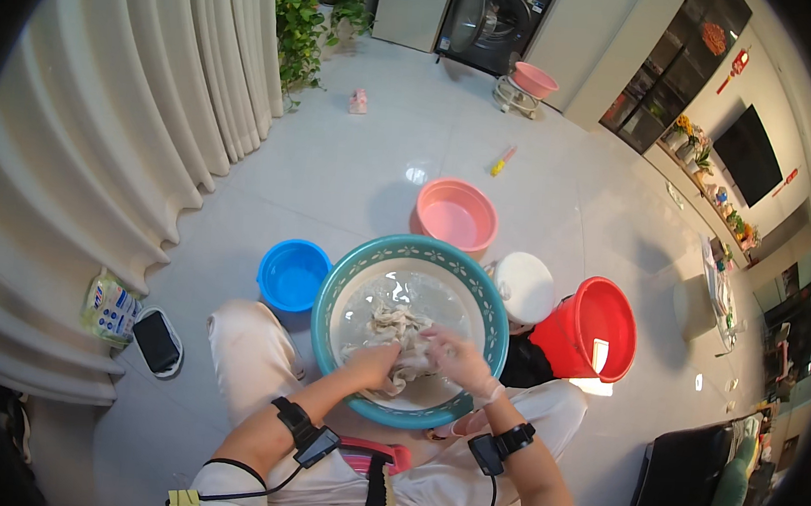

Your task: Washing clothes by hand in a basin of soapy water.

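A large teal basin with a white inside stands between my bent legs and holds water. In the water lies a crumpled, wet, whitish cloth; which garment or cloth it is, I cannot make out. My left hand is closed on the near left side of the cloth, its fingertips hidden in the folds. On the right side, my right hand has its fingers curled on the cloth, slightly smeared by motion. Both forearms reach over the basin's near rim.
Around the basin stand a blue basin, a pink basin, a white lidded bucket and a red bucket. A phone-like black device and a green-white package lie left, by the curtain.
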